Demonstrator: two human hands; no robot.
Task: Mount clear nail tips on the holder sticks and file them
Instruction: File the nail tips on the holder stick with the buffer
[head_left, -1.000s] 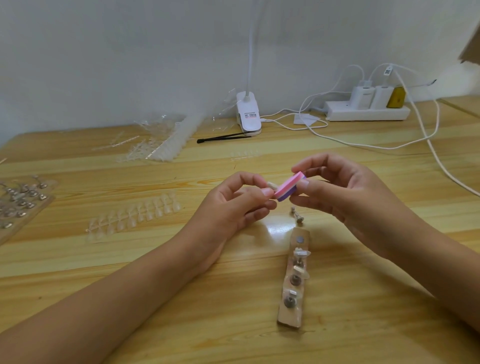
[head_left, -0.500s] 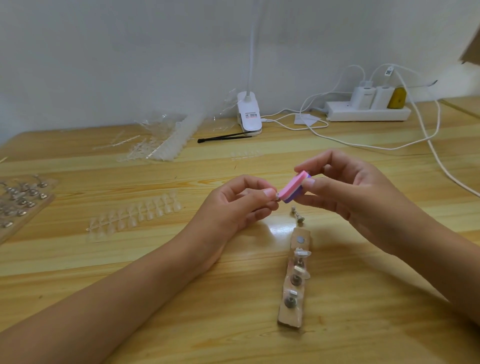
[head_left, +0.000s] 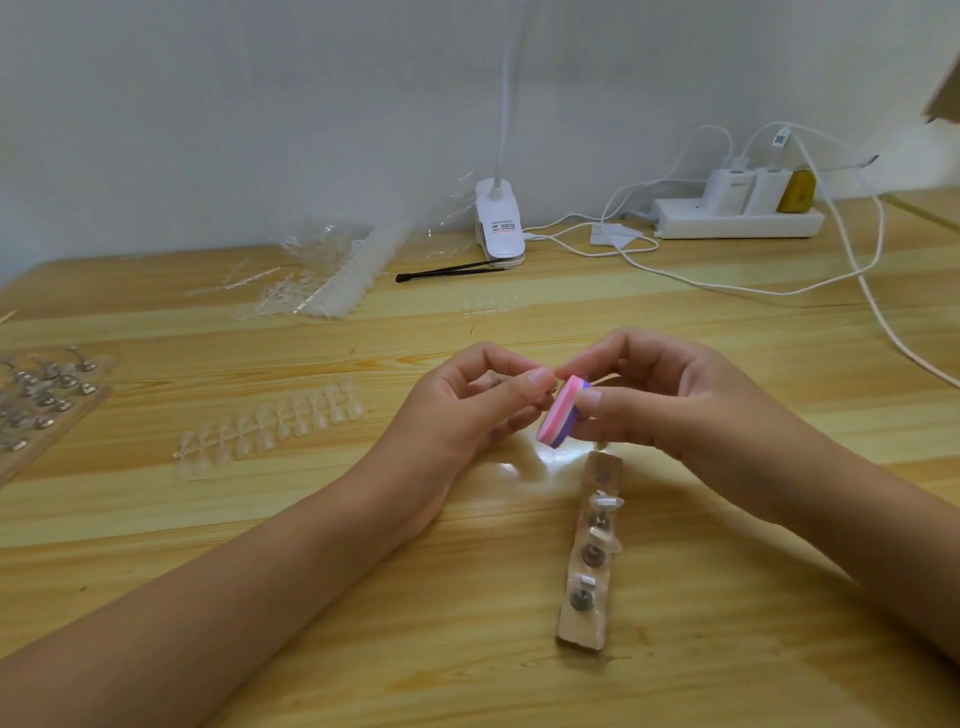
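My right hand pinches a small pink and purple file block between thumb and fingers. My left hand has thumb and fingers pinched together at the block's upper end; what it holds is hidden by the fingertips. Below the hands lies a wooden holder strip with several metal studs, some carrying clear nail tips. A strip of clear nail tips lies flat to the left.
A board of metal holder sticks sits at the far left edge. At the back are torn clear packaging, black tweezers, a white clip lamp and a power strip with white cables trailing right.
The file block has tipped from nearly flat to steeper, its lower end swinging down. My right hand shifted slightly down along the left fingertips; the left hand stayed almost still.
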